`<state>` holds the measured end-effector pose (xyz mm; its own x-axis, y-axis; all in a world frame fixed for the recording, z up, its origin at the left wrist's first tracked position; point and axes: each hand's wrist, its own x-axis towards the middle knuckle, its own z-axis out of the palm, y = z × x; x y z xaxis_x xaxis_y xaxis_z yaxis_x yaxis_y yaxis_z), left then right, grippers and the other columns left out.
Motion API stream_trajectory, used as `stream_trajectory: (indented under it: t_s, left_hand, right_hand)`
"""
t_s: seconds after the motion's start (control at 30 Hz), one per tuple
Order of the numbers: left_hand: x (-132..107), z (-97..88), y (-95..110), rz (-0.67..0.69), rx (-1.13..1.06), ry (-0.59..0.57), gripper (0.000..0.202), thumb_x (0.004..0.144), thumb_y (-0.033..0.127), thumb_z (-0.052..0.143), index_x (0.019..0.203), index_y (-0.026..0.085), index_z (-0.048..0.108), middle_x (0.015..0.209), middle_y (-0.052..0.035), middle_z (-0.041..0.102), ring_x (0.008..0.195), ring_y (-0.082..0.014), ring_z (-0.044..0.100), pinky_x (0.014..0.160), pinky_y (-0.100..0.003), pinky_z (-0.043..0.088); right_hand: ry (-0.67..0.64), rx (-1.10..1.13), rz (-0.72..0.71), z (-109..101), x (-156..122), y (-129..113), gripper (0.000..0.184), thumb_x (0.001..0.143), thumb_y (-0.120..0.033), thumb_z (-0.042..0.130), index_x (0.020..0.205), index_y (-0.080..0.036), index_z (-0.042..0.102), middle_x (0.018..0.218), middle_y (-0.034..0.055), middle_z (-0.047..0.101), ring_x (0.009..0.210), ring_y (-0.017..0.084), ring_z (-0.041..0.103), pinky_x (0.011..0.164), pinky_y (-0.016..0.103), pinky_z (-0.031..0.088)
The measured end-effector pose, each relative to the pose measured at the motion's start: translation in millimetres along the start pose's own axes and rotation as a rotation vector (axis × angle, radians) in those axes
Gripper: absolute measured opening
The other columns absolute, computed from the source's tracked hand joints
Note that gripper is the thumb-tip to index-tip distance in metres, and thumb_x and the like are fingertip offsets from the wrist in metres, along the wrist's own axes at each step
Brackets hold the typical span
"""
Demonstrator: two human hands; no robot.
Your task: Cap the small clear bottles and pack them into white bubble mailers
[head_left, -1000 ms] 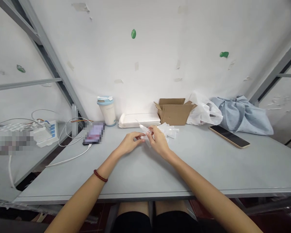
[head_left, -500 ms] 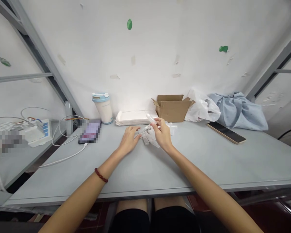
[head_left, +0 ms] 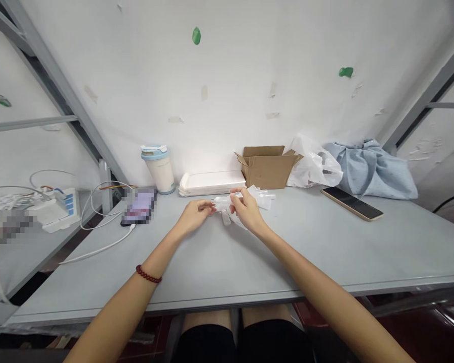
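My left hand [head_left: 194, 214] and my right hand [head_left: 246, 210] meet over the middle of the grey table [head_left: 227, 262]. Between their fingertips they pinch a small clear plastic piece [head_left: 222, 202], held a little above the tabletop. Under and behind my right hand lies a loose pile of similar clear plastic pieces [head_left: 263, 199]. A dark red bead bracelet [head_left: 148, 275] circles my left wrist.
Along the wall stand a lidded cup [head_left: 158, 168], a stack of white trays [head_left: 212, 182], an open cardboard box [head_left: 268, 166], a white plastic bag [head_left: 316, 164] and blue cloth [head_left: 371, 169]. One phone [head_left: 351, 203] lies right; another phone [head_left: 139, 205] charges left by cables.
My right hand has come down from a raised position, and both hands now hold the clear piece together. The camera has shifted slightly.
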<state>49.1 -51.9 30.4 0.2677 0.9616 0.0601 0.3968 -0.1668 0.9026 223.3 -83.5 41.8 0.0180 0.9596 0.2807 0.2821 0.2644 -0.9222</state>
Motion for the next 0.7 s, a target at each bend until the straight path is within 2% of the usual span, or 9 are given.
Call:
stream_trajectory:
  t_s: [0.13, 0.23, 0.4, 0.53, 0.63, 0.7]
  left_hand:
    - [-3.4, -0.9, 9.9, -0.025, -0.146, -0.020, 0.046, 0.068, 0.031, 0.063, 0.109, 0.012, 0.053, 0.091, -0.0106, 0.069, 0.076, -0.0197, 0.064, 0.067, -0.032, 0.048]
    - [-3.0, -1.0, 9.0, 0.018, -0.191, -0.019, 0.059, 0.067, 0.035, 0.067, 0.117, 0.012, 0.047, 0.084, -0.0070, 0.068, 0.070, -0.0179, 0.062, 0.063, -0.030, 0.047]
    - [-2.8, 1.1, 2.0, 0.149, -0.015, -0.033, 0.039, 0.074, 0.041, 0.059, 0.101, 0.013, 0.060, 0.075, -0.0036, 0.064, 0.066, -0.0160, 0.059, 0.061, -0.029, 0.045]
    - [-8.1, 4.1, 4.7, 0.305, 0.197, 0.022, 0.029, 0.082, 0.039, 0.050, 0.094, 0.017, 0.064, 0.089, -0.0053, 0.066, 0.080, -0.0179, 0.058, 0.066, -0.027, 0.044]
    - [-11.5, 6.8, 9.3, 0.340, 0.236, 0.049, 0.031, 0.085, 0.040, 0.045, 0.094, 0.017, 0.063, 0.095, -0.0069, 0.064, 0.084, -0.0180, 0.057, 0.065, -0.027, 0.044]
    - [-12.8, 7.9, 11.8, 0.333, 0.219, 0.044, 0.032, 0.085, 0.042, 0.044, 0.096, 0.017, 0.061, 0.096, -0.0068, 0.063, 0.085, -0.0179, 0.056, 0.065, -0.026, 0.044]
  right_hand:
    - [-0.013, 0.042, 0.054, 1.1, 2.3, 3.3, 0.024, 0.085, -0.040, 0.039, 0.095, -0.020, 0.047, 0.050, -0.0069, 0.048, 0.047, 0.011, 0.046, 0.049, 0.022, 0.036]
    - [-0.027, 0.027, 0.050, 3.4, 3.0, 5.6, 0.025, 0.086, -0.041, 0.037, 0.095, -0.020, 0.047, 0.048, -0.0074, 0.046, 0.043, 0.011, 0.043, 0.047, 0.022, 0.034]
    - [-0.050, -0.172, -0.086, 4.9, 0.9, 6.9, 0.030, 0.090, -0.041, 0.033, 0.095, -0.018, 0.052, 0.048, -0.0050, 0.049, 0.044, 0.012, 0.046, 0.050, 0.022, 0.034]
    - [-0.057, -0.332, -0.208, 3.8, 0.7, 8.9, 0.031, 0.088, -0.042, 0.040, 0.086, -0.017, 0.059, 0.056, 0.0000, 0.056, 0.052, 0.012, 0.049, 0.054, 0.022, 0.033]
    - [-0.024, -0.307, -0.226, 1.4, 2.8, 8.3, 0.032, 0.085, -0.043, 0.046, 0.080, -0.015, 0.062, 0.062, 0.0013, 0.058, 0.056, 0.012, 0.048, 0.055, 0.022, 0.033]
    - [-0.021, -0.261, -0.188, -1.3, 4.8, 6.6, 0.037, 0.084, -0.045, 0.046, 0.069, -0.015, 0.061, 0.057, -0.0007, 0.054, 0.054, 0.010, 0.044, 0.053, 0.021, 0.032]
